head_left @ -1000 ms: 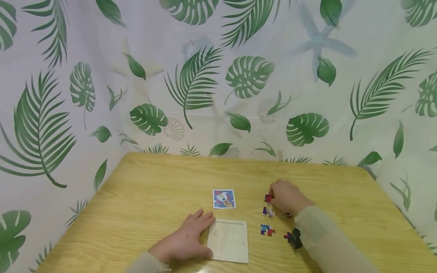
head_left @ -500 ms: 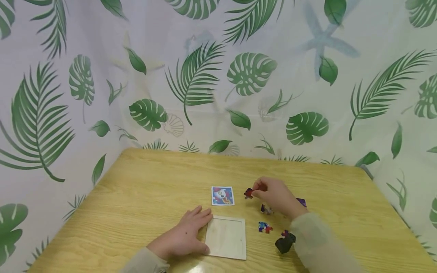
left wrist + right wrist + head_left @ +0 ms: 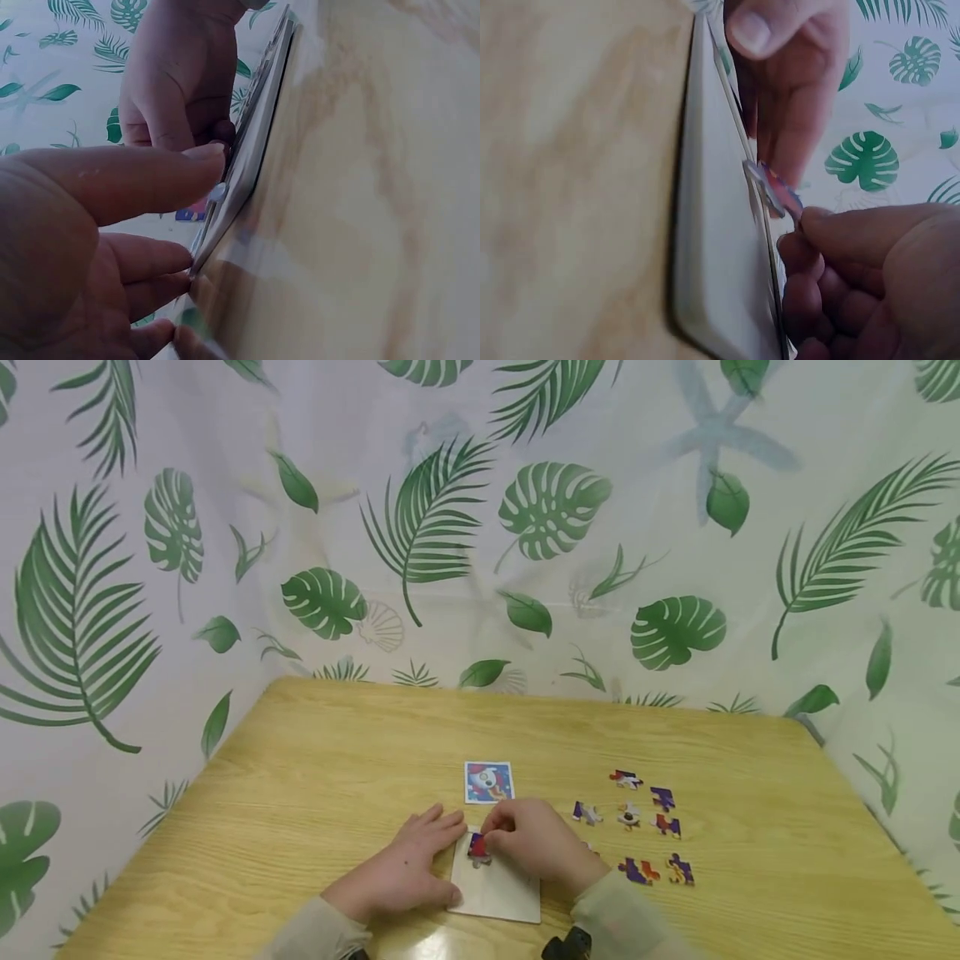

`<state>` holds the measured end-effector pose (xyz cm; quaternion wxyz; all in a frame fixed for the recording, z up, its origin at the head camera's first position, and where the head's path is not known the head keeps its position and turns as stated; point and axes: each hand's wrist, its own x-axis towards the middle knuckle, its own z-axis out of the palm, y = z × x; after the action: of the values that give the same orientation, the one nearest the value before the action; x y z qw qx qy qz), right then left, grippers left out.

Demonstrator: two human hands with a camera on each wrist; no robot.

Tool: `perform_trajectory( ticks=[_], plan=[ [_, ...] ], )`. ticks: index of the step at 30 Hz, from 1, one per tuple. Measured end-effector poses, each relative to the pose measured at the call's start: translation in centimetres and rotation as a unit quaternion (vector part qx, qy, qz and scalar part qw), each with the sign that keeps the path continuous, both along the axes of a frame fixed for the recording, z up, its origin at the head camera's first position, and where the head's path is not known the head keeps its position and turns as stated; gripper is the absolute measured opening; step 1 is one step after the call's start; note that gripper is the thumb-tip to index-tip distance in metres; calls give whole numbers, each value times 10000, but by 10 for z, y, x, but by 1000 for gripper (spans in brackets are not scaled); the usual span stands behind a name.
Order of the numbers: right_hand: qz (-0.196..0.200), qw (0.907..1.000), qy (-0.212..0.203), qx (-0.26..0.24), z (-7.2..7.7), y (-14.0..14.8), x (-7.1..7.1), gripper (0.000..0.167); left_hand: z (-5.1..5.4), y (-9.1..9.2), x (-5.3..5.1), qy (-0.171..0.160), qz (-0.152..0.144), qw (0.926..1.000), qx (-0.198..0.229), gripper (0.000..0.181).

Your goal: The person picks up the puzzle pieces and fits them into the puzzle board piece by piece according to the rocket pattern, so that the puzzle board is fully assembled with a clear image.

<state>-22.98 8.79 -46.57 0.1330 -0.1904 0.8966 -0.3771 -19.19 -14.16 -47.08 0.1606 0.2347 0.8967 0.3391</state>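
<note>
In the head view a pale wooden tray [image 3: 498, 893] lies on the table. My left hand [image 3: 405, 868] rests at its left edge, fingers spread, thumb by the lower left corner. Over the tray's upper left corner, my right hand [image 3: 536, 843] pinches a red and purple puzzle piece [image 3: 477, 846] between thumb and finger. The right wrist view shows the same piece [image 3: 776, 191] tilted against the tray [image 3: 727, 225], held by the right hand [image 3: 877, 277]. In the left wrist view, the left hand's [image 3: 112, 225] thumb and fingers lie along the tray's edge.
A square picture card [image 3: 489, 782] lies just behind the tray. Several loose puzzle pieces are spread to the right, among them a purple and orange one [image 3: 639, 870] and a red and white one [image 3: 626, 778]. A leaf-patterned curtain [image 3: 450, 527] hangs behind the table.
My right hand has carried the red piece from the loose pieces leftward and down to the tray's upper left corner, uncovering pieces at the right. The left hand has stayed at the tray's edge.
</note>
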Motion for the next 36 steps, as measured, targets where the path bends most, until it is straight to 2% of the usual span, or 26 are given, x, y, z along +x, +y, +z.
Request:
perform_trajectory(
  ticks=[5,10,12,18,24,29,36],
  plan=[
    [-85,9988,341,336,-7,-9,3,8,-1,-2,1,-128,38,9996,240,83],
    [-149,9973,538,474,-8,-12,1,5,0,-2,0,-17,44,9994,338,79],
    [-34,9975,555,426,-9,-9,0,5,0,-2,-2,35,-5,9995,310,78],
    [415,9942,712,686,-8,-1,3,20,-3,-4,-4,106,-135,9996,226,74],
    [306,9917,953,806,-11,-5,7,16,-4,-4,-3,155,-145,9992,326,72],
    [182,9923,963,756,-13,-7,8,14,-4,-4,-3,182,-191,9989,394,67],
    [235,9931,882,736,-14,-5,6,13,-5,-4,-3,289,-227,9989,284,68]
  ],
)
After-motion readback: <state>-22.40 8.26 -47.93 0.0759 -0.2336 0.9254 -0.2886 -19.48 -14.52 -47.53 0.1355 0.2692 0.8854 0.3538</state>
